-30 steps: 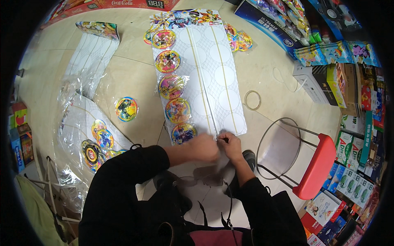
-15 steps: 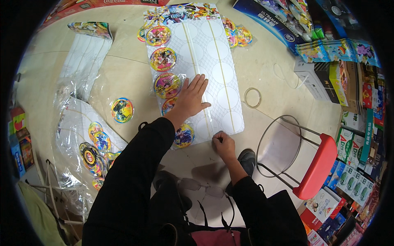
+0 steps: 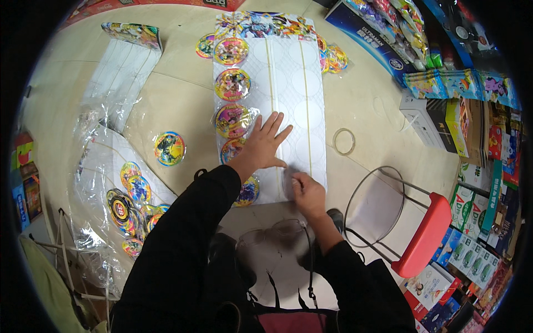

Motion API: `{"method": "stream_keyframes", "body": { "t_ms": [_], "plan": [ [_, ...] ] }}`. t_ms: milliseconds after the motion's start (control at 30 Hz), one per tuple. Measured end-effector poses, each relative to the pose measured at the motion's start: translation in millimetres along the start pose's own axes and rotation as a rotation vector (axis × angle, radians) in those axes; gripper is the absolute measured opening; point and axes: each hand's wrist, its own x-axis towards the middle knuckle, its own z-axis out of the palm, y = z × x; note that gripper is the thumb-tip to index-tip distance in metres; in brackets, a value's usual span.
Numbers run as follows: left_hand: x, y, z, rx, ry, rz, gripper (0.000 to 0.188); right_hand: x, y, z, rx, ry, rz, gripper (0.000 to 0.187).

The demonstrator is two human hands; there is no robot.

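Note:
A long white backing card (image 3: 308,141) with printed circles and a colourful header lies on the floor in front of me. Two tan strips run down its length. Round picture discs (image 3: 232,84) in clear wrapping line its left side. My left hand (image 3: 262,147) lies flat on the card's lower middle, fingers spread, covering part of the strip and a disc's edge. Close below it, my right hand (image 3: 309,193) is closed in a pinch over the card's lower right part. What its fingers hold is hidden; a blurred dark patch shows beside them.
One loose disc (image 3: 169,148) lies left of the card. Another folded card (image 3: 119,77) and a plastic bag with discs (image 3: 122,213) are farther left. At right are a tape roll (image 3: 344,141), a red-backed stool (image 3: 426,236) and stacked boxes (image 3: 472,200).
My right hand has moved from the card's bottom edge up onto the card, nearer my left hand. The left hand stays flat on it. The whole view has shifted slightly.

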Motion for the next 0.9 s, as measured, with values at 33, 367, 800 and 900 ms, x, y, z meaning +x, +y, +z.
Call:
{"method": "stream_keyframes", "body": {
  "t_ms": [33, 367, 800, 900],
  "plan": [
    [-4, -2, 2, 0.005, 0.016, 0.010, 0.113, 2, 2, 13, -0.066, 0.020, -0.185, 0.030],
    [-17, -3, 1, -0.149, 0.127, 0.061, 0.105, -91, 67, 82, -0.396, -0.217, -0.336, 0.077],
    [23, -31, -9, -0.126, 0.263, -0.030, 0.088, -83, 64, 64, -0.339, -0.374, -0.290, 0.037],
    [31, -33, -5, -0.145, 0.222, -0.036, 0.090, 16, 41, 40, -0.023, 0.107, -0.335, 0.028]
  ]
}}
